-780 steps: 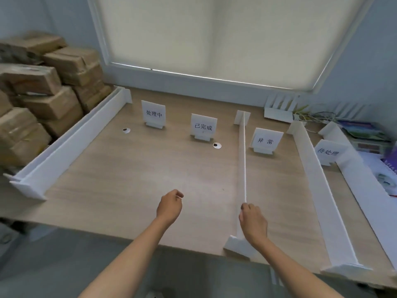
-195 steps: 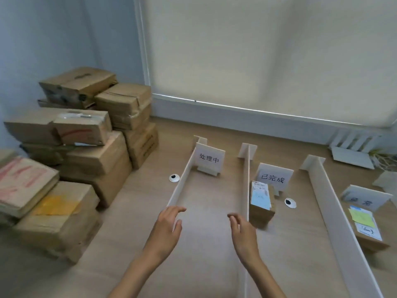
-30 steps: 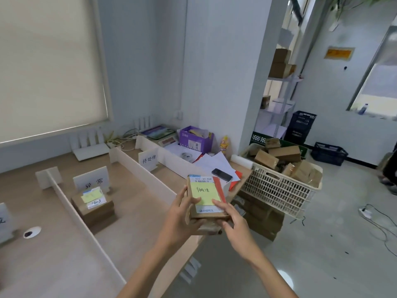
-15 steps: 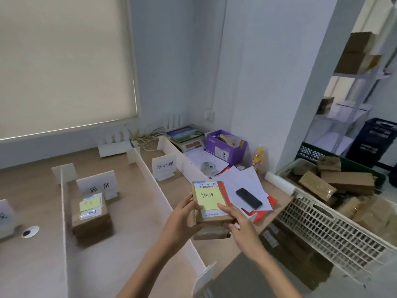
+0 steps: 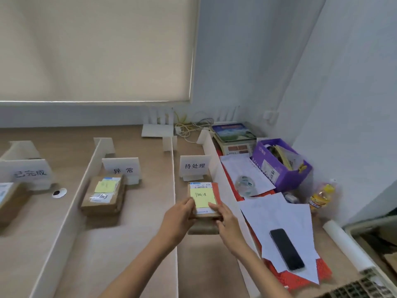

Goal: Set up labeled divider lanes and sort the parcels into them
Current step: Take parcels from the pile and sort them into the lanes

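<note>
Wooden desk [image 5: 150, 190] split by white dividers [image 5: 174, 179] into lanes, signed 已完成 [image 5: 30, 173], 异常 [image 5: 123, 170], 待处理 [image 5: 195, 166].
Left hand [image 5: 179, 220] and right hand [image 5: 225, 218] gripping small brown parcel [image 5: 212, 191] over the 待处理 lane, near its sign; yellow note [image 5: 202, 197] on top handwritten 待处理, barcode label above, red strip at right. Second parcel [image 5: 103, 195] with yellow note lying in 异常 lane.

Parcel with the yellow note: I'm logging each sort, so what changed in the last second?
The left hand and right hand carried the parcel forward into the lane before the 待处理 sign. Their grip stayed; the parcel by the 异常 sign did not move.
</note>
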Motion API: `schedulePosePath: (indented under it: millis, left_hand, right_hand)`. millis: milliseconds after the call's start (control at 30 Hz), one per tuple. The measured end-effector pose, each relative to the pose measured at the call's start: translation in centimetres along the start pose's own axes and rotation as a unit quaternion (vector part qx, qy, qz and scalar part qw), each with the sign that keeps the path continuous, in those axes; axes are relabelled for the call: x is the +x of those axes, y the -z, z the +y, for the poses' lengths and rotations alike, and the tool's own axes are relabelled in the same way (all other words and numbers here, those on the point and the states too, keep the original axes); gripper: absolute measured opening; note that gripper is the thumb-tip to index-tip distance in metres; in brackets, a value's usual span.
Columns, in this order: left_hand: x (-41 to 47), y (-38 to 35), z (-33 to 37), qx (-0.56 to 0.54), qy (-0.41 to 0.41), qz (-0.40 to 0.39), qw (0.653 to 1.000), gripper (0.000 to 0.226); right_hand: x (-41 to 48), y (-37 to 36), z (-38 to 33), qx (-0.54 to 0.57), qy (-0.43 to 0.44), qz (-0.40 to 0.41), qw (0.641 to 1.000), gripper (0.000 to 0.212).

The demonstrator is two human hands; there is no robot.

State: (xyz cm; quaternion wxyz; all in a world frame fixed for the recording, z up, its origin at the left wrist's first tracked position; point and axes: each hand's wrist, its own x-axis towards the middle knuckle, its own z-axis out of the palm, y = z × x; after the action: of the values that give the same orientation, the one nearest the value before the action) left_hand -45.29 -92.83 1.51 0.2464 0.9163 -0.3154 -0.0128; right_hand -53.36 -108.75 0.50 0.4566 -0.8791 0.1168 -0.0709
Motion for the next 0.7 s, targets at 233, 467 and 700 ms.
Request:
schedulePosePath:
  millis: [233,467,700]
  left_hand:
    - [8.2,-7.4,-3.7,0.125,0.047,-0.124,0.983,0.042]
    - [13.0,-13.2,-7.5,0.187,0.084,-0.169,0.964,0.048]
    - [17.5,-13.4,-9.8,0.204,0.097,-0.127,0.966,0.045]
  right_hand:
    - [9.8,-5.1,6.1,-0.061,-0.043,-0.059,0.995,0.053]
    - [15.3,-8.4,10.8,-0.055,-0.094,-0.089,0.990,0.059]
    - [22.2,-9.2,10.8,-0.103,-0.047,-0.116,0.987,0.060]
